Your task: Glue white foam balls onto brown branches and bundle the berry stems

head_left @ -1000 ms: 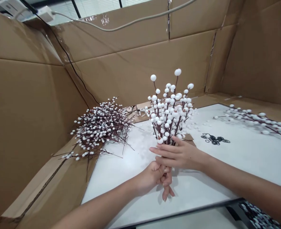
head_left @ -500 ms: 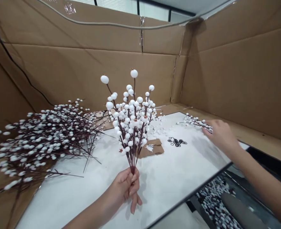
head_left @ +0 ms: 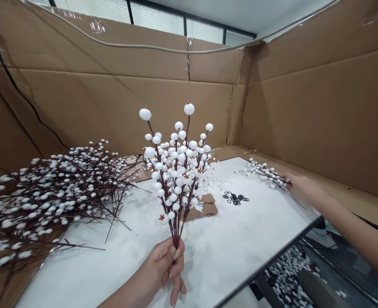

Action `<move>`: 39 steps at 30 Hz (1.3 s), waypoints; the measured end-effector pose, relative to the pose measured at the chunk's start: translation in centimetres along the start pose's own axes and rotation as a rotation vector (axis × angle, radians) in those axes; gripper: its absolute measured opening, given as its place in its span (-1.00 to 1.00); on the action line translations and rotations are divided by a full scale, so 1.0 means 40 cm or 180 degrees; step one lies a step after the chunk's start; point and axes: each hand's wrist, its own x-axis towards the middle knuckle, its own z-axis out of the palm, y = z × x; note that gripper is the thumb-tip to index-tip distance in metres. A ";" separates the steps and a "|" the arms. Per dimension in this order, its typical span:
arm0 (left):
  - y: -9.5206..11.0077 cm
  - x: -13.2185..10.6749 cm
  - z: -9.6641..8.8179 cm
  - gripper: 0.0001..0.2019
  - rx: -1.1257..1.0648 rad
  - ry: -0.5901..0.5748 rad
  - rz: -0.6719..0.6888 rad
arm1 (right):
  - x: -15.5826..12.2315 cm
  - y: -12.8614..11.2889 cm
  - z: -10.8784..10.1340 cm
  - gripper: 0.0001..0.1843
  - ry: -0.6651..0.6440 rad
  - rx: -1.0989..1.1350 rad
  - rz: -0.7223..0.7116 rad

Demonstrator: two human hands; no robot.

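My left hand [head_left: 171, 261] is closed round the lower stems of an upright bunch of artificial berry branches [head_left: 179, 171], brown stems with white berries and a few orange star-shaped bits. The bunch stands in front of my view, above the white tabletop [head_left: 234, 252]. Over at the right edge of the table, my right hand [head_left: 299, 188] is at a small group of berry branches [head_left: 267, 173] lying there. Its fingertips reach the stems, but blur hides whether they grip any.
On the left lies a large heap of berry branches [head_left: 80, 184]. Small black rings [head_left: 235, 198] and a torn piece of cardboard [head_left: 210, 207] are mid-table. Cardboard walls [head_left: 128, 94] enclose the back and sides. Below the right edge are many loose berry pieces [head_left: 288, 273].
My right hand has shifted slightly right and down, showing more of the branches and their stem ends. The left hand still holds the bunch; the whole view has tilted up a little.
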 end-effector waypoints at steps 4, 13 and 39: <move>0.001 0.003 -0.001 -0.66 -0.0025 0.0013 0.0001 | -0.013 -0.013 -0.026 -0.81 -0.0018 0.0461 0.0011; 0.009 0.001 0.004 -0.68 -0.0165 0.0122 0.0062 | -0.052 -0.060 -0.091 -0.74 0.0589 0.2497 0.0555; 0.001 0.013 -0.009 -0.69 -0.0453 0.0025 0.0294 | -0.374 -0.627 -0.099 -0.91 -0.1207 0.4369 -0.1995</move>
